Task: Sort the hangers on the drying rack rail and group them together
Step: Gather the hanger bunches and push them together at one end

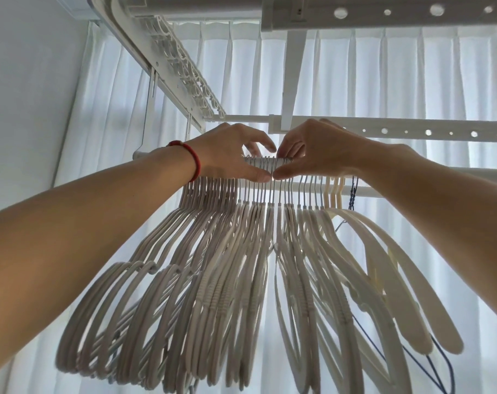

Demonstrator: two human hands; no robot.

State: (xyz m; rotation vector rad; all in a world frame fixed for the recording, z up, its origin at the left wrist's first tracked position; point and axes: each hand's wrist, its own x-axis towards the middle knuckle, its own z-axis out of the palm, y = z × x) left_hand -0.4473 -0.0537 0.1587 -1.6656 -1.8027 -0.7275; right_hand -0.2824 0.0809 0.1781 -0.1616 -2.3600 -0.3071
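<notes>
A dense row of white hangers (213,280) hangs from the drying rack rail (389,190), their metal hooks (265,163) packed side by side over it. A few wider cream hangers (383,265) hang at the right end of the row. My left hand (230,152), with a red band at the wrist, curls over the rail and the hooks on the left. My right hand (312,150) curls over the hooks on the right. Both thumbs meet just under the rail, and the fingers pinch the hooks between them.
A second perforated rail (412,132) runs behind the hands, and another bar (383,12) passes overhead. A slotted side frame (182,69) slants at the upper left. White curtains (412,81) fill the background. Thin blue wire hangers (437,371) dangle at the lower right.
</notes>
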